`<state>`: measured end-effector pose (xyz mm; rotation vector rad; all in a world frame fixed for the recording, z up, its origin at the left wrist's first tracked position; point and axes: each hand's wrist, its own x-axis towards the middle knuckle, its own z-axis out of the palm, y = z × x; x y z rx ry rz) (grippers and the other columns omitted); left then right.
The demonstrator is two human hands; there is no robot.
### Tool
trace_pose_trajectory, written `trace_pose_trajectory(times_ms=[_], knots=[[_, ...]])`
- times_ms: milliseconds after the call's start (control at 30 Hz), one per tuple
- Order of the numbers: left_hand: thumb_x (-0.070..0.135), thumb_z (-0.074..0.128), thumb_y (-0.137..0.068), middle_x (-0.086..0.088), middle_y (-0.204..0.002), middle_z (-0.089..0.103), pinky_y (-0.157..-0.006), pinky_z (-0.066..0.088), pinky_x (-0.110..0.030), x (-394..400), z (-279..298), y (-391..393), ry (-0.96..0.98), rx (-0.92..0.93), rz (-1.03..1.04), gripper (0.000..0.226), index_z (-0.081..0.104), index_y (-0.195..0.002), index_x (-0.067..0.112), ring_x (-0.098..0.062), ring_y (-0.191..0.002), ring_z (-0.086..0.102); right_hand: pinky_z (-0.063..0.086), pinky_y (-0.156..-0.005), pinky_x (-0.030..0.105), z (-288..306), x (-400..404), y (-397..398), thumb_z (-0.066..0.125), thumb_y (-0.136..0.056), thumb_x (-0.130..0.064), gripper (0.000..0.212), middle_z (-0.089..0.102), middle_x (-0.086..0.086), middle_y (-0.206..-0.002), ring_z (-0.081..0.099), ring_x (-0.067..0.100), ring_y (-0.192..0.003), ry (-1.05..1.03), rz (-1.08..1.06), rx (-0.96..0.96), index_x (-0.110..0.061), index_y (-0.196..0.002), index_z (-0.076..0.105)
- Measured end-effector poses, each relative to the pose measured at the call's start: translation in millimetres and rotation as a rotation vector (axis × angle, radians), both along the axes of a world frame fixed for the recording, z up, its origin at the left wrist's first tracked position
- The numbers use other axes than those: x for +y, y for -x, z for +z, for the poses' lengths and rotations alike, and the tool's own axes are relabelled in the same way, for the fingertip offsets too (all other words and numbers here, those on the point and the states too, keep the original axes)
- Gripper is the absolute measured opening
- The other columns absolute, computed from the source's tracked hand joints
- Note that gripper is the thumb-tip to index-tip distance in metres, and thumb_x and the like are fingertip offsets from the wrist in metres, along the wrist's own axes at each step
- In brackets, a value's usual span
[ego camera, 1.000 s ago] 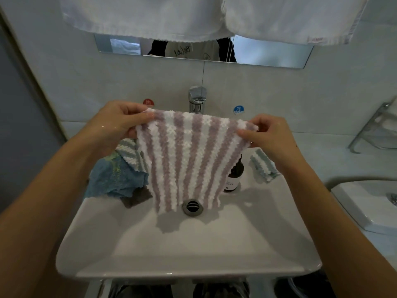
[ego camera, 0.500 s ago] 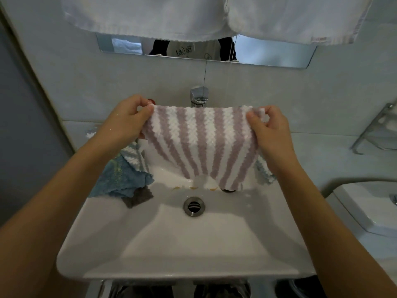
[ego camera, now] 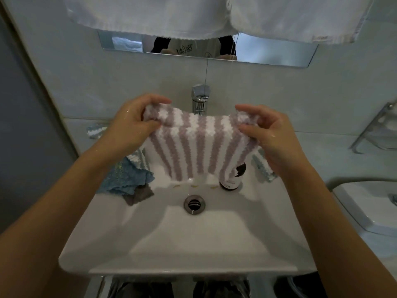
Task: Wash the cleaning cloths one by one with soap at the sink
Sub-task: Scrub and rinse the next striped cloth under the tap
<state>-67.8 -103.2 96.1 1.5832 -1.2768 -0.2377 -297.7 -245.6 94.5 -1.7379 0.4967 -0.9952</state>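
A: Starting at the left, what do we have on the rim of the white ceramic sink (ego camera: pixel 150 250)?

B: We see a heap of cloths there: a blue fluffy cloth (ego camera: pixel 124 179) with a grey cloth (ego camera: pixel 139 195) poking out beneath it, and a teal-and-white striped cloth (ego camera: pixel 137 159) lying on top. Another small teal-striped piece (ego camera: pixel 95 131) sits on the ledge behind.

A: And our left hand (ego camera: pixel 133 123)?

B: It is wet, with the fingers curled over and the thumb underneath, pinching the upper left corner of the fluffy mauve-and-white striped cloth (ego camera: pixel 197 145).

A: Where does that cloth hang?

B: We hold it stretched between both hands above the back of the basin, just in front of the chrome tap (ego camera: pixel 200 100). Its top edge is folded over along the line between our hands, and the lower edge hangs free above the round metal drain (ego camera: pixel 194 204), not touching it.

A: To the right?

B: A dark brown soap bottle (ego camera: pixel 233 179) stands in the basin, partly hidden behind the cloth's lower right corner. Our right hand (ego camera: pixel 268 134) clamps the upper right corner, fingers above and thumb below. One more teal-striped cloth (ego camera: pixel 263 166) lies on the rim under that wrist.
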Motion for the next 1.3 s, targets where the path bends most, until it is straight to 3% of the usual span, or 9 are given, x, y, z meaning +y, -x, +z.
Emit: trace_pose_trajectory(times_ms=[133, 267, 333, 467, 600, 733, 867, 1033, 1300], knots=[[0.002, 0.041, -0.100, -0.002, -0.095, 0.060, -0.052, 0.036, -0.007, -4, -6, 0, 0.040, -0.201, 0.149, 0.038, 0.060, -0.119, 0.029, -0.005, -0.059, 0.049, 0.048, -0.072, 0.015, -2, 4, -4, 0.052, -0.096, 0.003, 0.035, 0.064, -0.024, -0.085, 0.060, -0.006, -0.077, 0.267, -0.157, 0.136, -0.023, -0.114, 0.067], [0.014, 0.039, -0.104, -0.002, -0.093, 0.061, -0.055, 0.037, -0.005, -6, -9, -4, 0.007, -0.185, 0.183, 0.038, 0.053, -0.136, 0.029, 0.001, -0.060, 0.046, 0.048, -0.085, 0.018, -5, 4, -6, 0.043, -0.103, -0.011, 0.034, 0.065, -0.012, -0.112, 0.061, 0.001, -0.099, 0.310, -0.249, 0.203, -0.022, -0.128, 0.063], [0.017, 0.042, -0.103, -0.004, -0.100, 0.060, -0.060, 0.039, -0.003, -7, -11, -7, -0.024, -0.174, 0.182, 0.037, 0.052, -0.137, 0.030, 0.000, -0.065, 0.045, 0.048, -0.075, 0.015, -6, 4, -5, 0.044, -0.103, -0.011, 0.032, 0.067, -0.010, -0.109, 0.063, -0.003, -0.085, 0.279, -0.254, 0.213, -0.019, -0.129, 0.062], [0.018, 0.052, -0.100, -0.017, -0.112, 0.066, -0.071, 0.052, -0.041, -7, -8, -9, -0.090, 0.293, 0.093, 0.031, 0.060, -0.129, 0.026, -0.032, -0.075, 0.058, 0.049, -0.060, 0.018, -4, 5, -1, 0.059, -0.095, -0.017, 0.025, 0.067, -0.006, -0.078, 0.062, 0.002, -0.065, -0.214, 0.012, 0.039, -0.022, -0.118, 0.067], [0.018, 0.053, -0.097, -0.002, -0.090, 0.063, -0.061, 0.049, -0.021, -1, 1, -9, -0.085, 0.595, -0.075, 0.033, 0.058, -0.129, 0.018, -0.011, -0.073, 0.059, 0.055, -0.069, 0.023, -2, 2, 4, 0.068, -0.076, -0.007, 0.041, 0.068, -0.001, -0.088, 0.068, 0.011, -0.078, -0.355, 0.218, -0.065, -0.026, -0.112, 0.068], [0.007, 0.049, -0.098, -0.013, -0.106, 0.056, -0.067, 0.043, -0.027, 4, 6, -9, -0.042, 0.525, -0.088, 0.027, 0.066, -0.109, 0.024, -0.026, -0.085, 0.049, 0.048, -0.061, 0.018, 0, -1, 6, 0.058, -0.089, 0.010, 0.040, 0.066, -0.012, -0.071, 0.061, 0.004, -0.064, -0.067, 0.013, 0.094, -0.020, -0.114, 0.067], [0.009, 0.043, -0.102, -0.011, -0.086, 0.061, -0.069, 0.051, -0.039, 2, 7, -7, -0.042, 0.275, 0.103, 0.024, 0.063, -0.107, 0.022, -0.028, -0.073, 0.056, 0.047, -0.060, 0.025, -2, -7, 7, 0.056, -0.095, 0.000, 0.032, 0.063, 0.005, -0.072, 0.055, 0.015, -0.063, 0.066, -0.129, 0.170, -0.026, -0.108, 0.071], [0.014, 0.047, -0.100, -0.022, -0.074, 0.063, -0.060, 0.051, -0.044, -1, -6, -14, -0.113, -0.093, 0.294, 0.017, 0.064, -0.104, 0.017, -0.037, -0.060, 0.053, 0.051, -0.057, 0.017, -6, -6, 4, 0.052, -0.100, -0.007, 0.026, 0.071, -0.007, -0.084, 0.065, -0.001, -0.068, 0.129, -0.131, 0.300, -0.024, -0.107, 0.070], [0.021, 0.061, -0.094, -0.003, -0.081, 0.067, -0.070, 0.050, -0.030, 2, 2, -12, -0.072, 0.341, 0.130, 0.011, 0.070, -0.087, 0.021, -0.012, -0.069, 0.061, 0.053, -0.065, 0.017, -1, -6, 14, 0.068, -0.088, -0.007, 0.024, 0.072, -0.006, -0.090, 0.069, 0.004, -0.079, -0.062, -0.025, 0.215, -0.018, -0.109, 0.068]])
